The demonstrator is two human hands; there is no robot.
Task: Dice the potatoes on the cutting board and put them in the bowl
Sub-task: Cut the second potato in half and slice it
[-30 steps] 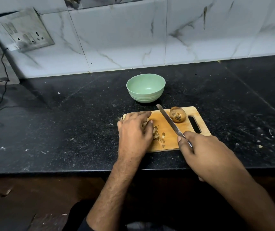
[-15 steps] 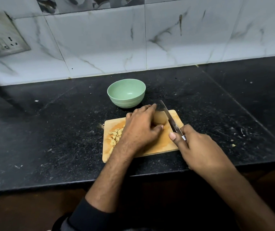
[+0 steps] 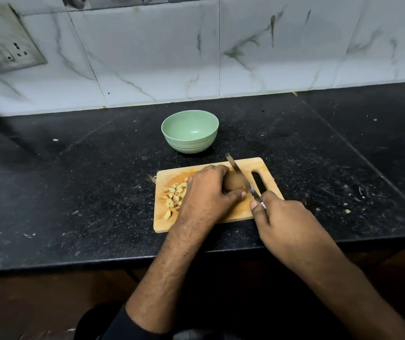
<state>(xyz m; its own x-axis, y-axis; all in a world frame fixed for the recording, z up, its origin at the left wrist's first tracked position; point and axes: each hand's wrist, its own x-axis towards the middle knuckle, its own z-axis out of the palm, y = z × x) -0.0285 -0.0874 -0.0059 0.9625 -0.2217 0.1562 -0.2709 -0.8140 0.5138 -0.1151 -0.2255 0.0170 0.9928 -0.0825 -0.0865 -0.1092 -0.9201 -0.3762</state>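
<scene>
Two hands work over a wooden cutting board (image 3: 250, 168) that lies on the black worktop (image 3: 74, 192), close to its front edge. The left hand (image 3: 206, 192) is curled over a whole brown potato (image 3: 233, 184) near the middle of the board, fingers arched over its far side and thumb pressed against its near side, so only the right-facing part of the potato shows between them. The right hand (image 3: 285, 224) grips the handle of a knife (image 3: 239, 175); the handle itself is hidden inside the fist, with the forefinger stretched along the base of the blade. The blade runs away from that hand toward the back of the board, its edge lying across the exposed right side of the potato, just beside the left thumb and fingertips. Whether the edge has entered the potato cannot be told.

To the left of the left hand, on the board's left half, lies a loose heap of pale diced potato pieces (image 3: 173, 195), partly covered by the wrist. The board's handle slot sits at its right end, just beyond the blade.

Behind the board and a little to the left, apart from it, a light green bowl (image 3: 190, 131) stands upright on the worktop; no pieces show inside it. White marbled wall tiles (image 3: 245, 57) rise behind the worktop, with a switch and socket plate (image 3: 5, 47) at the upper left.
</scene>
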